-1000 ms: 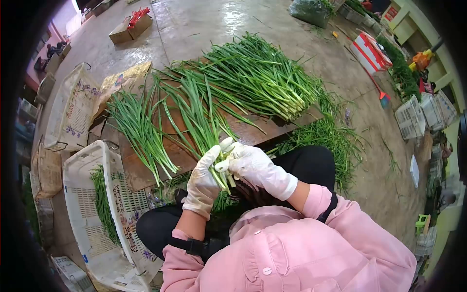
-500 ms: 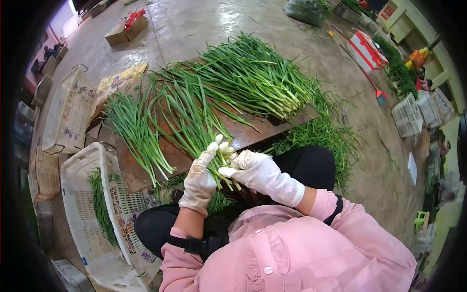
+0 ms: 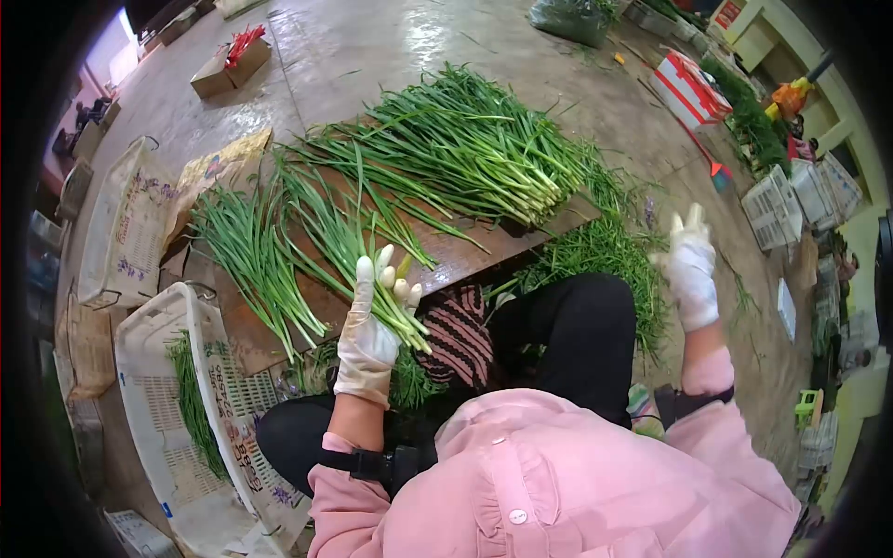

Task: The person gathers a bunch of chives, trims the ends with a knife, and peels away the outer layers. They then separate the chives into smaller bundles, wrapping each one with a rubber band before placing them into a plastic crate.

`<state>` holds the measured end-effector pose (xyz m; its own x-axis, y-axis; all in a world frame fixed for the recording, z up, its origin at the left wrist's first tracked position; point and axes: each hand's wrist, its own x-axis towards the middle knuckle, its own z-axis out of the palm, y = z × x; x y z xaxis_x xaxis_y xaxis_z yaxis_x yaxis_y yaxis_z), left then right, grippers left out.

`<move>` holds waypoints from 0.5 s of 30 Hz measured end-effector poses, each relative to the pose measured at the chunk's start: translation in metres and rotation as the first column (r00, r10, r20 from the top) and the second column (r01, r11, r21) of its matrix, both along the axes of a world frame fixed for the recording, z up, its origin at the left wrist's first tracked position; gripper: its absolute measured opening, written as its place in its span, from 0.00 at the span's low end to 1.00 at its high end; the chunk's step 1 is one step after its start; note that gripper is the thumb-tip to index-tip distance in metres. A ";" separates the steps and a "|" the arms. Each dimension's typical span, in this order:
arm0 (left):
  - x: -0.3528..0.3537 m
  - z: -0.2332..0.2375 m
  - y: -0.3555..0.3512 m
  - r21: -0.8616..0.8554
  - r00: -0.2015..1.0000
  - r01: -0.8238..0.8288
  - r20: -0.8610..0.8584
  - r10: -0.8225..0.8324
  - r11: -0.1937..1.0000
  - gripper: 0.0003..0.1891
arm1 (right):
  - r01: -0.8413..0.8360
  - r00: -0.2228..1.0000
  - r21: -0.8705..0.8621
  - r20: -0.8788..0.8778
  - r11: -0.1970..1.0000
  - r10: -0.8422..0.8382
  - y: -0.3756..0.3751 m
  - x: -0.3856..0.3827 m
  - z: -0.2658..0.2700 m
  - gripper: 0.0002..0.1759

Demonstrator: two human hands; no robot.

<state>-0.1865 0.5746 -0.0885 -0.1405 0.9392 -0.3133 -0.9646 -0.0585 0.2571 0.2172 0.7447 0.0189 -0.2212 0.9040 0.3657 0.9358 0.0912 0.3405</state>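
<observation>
My gloved left hand (image 3: 367,325) grips a bunch of scallions (image 3: 344,237) at the near edge of the wooden board (image 3: 474,253), leaves trailing across it. My right hand (image 3: 690,270) hangs empty, fingers spread, well off the board's right end.

The bunch of green onions (image 3: 358,251) is a thin sheaf of long slender green leaves with pale white bases, held in the gloved left hand (image 3: 367,339), slanting from near right to far left, leaf tips fanning apart at the far end
</observation>
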 end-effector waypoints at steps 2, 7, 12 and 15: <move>0.001 -0.002 0.001 0.049 1.000 0.003 -0.029 -0.002 0.999 0.27 | -0.055 0.998 0.025 -0.013 0.998 0.055 0.009 0.009 -0.020 0.27; 0.007 0.000 0.000 0.054 0.981 0.029 -0.195 -0.018 0.998 0.27 | -0.604 0.749 -0.220 -0.485 0.766 0.452 -0.033 -0.127 0.015 0.14; 0.007 -0.004 0.003 0.011 0.988 0.054 -0.143 -0.052 0.998 0.27 | -0.746 0.661 -0.540 -0.671 0.390 0.335 -0.082 -0.227 -0.016 0.29; 0.006 0.002 0.000 -0.006 0.984 0.074 -0.159 -0.074 0.997 0.28 | -0.783 0.619 -0.592 -0.772 0.188 0.146 -0.069 -0.248 -0.061 0.27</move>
